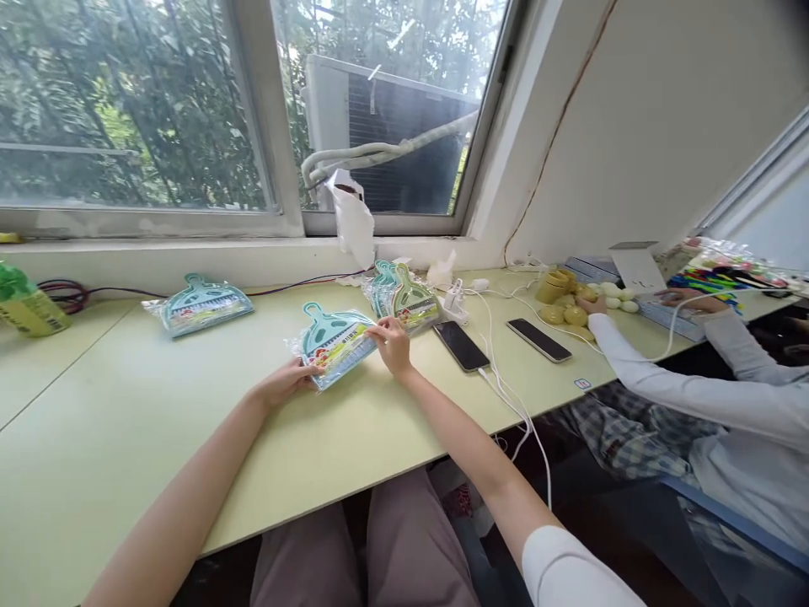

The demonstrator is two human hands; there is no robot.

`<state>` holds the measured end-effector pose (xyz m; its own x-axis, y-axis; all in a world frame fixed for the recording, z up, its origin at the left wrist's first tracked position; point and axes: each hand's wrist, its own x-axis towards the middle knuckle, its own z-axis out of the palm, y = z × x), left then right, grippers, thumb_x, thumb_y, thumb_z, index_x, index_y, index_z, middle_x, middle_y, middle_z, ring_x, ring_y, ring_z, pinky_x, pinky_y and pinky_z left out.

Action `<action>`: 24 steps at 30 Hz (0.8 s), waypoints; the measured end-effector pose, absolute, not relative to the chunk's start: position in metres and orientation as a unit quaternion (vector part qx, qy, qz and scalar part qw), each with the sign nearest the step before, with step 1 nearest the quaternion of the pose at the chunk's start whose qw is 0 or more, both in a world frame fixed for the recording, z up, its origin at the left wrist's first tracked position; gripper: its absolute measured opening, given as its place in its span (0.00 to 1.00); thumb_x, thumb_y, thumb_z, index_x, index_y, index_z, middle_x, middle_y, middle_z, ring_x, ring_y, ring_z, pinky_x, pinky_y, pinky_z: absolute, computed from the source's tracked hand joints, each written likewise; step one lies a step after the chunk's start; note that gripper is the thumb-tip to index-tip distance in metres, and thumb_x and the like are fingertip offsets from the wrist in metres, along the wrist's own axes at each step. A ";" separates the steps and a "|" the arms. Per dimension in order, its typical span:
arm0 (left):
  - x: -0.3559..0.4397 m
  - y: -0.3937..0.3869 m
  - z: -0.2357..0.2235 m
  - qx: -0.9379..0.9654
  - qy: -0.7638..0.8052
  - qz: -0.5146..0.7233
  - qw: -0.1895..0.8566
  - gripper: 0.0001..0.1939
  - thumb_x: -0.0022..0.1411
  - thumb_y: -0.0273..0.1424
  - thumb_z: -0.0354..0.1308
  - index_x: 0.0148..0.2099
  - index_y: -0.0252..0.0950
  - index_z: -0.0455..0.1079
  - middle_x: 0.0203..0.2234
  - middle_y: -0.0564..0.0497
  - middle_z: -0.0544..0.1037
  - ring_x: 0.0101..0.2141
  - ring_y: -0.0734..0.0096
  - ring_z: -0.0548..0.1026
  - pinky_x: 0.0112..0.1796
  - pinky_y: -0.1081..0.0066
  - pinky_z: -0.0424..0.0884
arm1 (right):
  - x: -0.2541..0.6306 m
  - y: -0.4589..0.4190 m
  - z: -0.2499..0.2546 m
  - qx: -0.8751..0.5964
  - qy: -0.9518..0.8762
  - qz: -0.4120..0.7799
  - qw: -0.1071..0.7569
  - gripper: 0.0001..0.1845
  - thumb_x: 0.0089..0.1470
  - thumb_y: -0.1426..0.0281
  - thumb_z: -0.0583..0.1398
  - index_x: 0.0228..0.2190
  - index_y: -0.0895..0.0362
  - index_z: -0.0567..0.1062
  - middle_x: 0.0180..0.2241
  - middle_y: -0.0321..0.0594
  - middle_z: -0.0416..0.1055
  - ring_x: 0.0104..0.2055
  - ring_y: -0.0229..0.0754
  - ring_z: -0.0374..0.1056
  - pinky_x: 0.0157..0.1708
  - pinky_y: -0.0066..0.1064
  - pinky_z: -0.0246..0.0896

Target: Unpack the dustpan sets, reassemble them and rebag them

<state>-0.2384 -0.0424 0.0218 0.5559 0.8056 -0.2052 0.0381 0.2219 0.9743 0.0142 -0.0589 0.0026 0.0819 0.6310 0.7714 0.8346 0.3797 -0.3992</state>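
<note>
Between my hands is a teal mini dustpan set (341, 339) in a clear plastic bag, with a colourful printed label across its front. It is tilted up off the table. My left hand (286, 382) is closed on its lower left corner, the thumb over the front. At its upper right edge, my right hand (393, 344) pinches the bag and label. Just behind my right hand lie more bagged dustpan sets (414, 299), teal and olive green. Another bagged teal set (206, 308) lies apart on the left.
Two phones, one plugged into a white cable (506, 388), lie right of my hands on the pale yellow table (158, 396). A charger block (455, 305) stands behind. Farther right, a co-worker's hands are among yellow round objects (565, 314) and boxes. A green-capped bottle (29, 299) is at far left.
</note>
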 end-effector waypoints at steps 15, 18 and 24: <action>-0.243 -0.041 0.016 0.597 0.328 0.268 0.682 0.39 0.47 0.31 0.69 0.59 0.38 0.56 0.43 0.44 0.74 0.38 0.63 0.76 0.32 0.69 0.76 | 0.017 -0.054 0.002 -0.545 -0.576 0.150 0.591 0.21 0.44 0.55 0.66 0.37 0.55 0.76 0.46 0.46 0.69 0.39 0.43 0.69 0.31 0.32 0.68; -0.245 -0.040 0.014 0.600 0.327 0.279 0.675 0.43 0.46 0.31 0.69 0.62 0.40 0.53 0.44 0.44 0.74 0.38 0.63 0.77 0.32 0.69 0.75 | 0.018 -0.054 0.002 -0.518 -0.533 0.339 0.577 0.32 0.40 0.54 0.68 0.46 0.55 0.74 0.45 0.44 0.72 0.35 0.43 0.71 0.26 0.34 0.72; -0.229 -0.044 0.013 0.566 0.381 0.359 0.637 0.51 0.48 0.37 0.69 0.67 0.44 0.43 0.50 0.40 0.73 0.42 0.58 0.77 0.38 0.64 0.75 | 0.018 -0.052 0.001 -0.522 -0.458 0.447 0.564 0.24 0.36 0.59 0.70 0.35 0.60 0.78 0.31 0.41 0.76 0.31 0.42 0.71 0.23 0.32 0.72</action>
<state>-0.2286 -0.0437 0.0128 0.4533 0.8879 -0.0792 -0.0263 0.1021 0.9944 0.0179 -0.0516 0.0012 0.1807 0.9822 0.0506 -0.0258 0.0561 -0.9981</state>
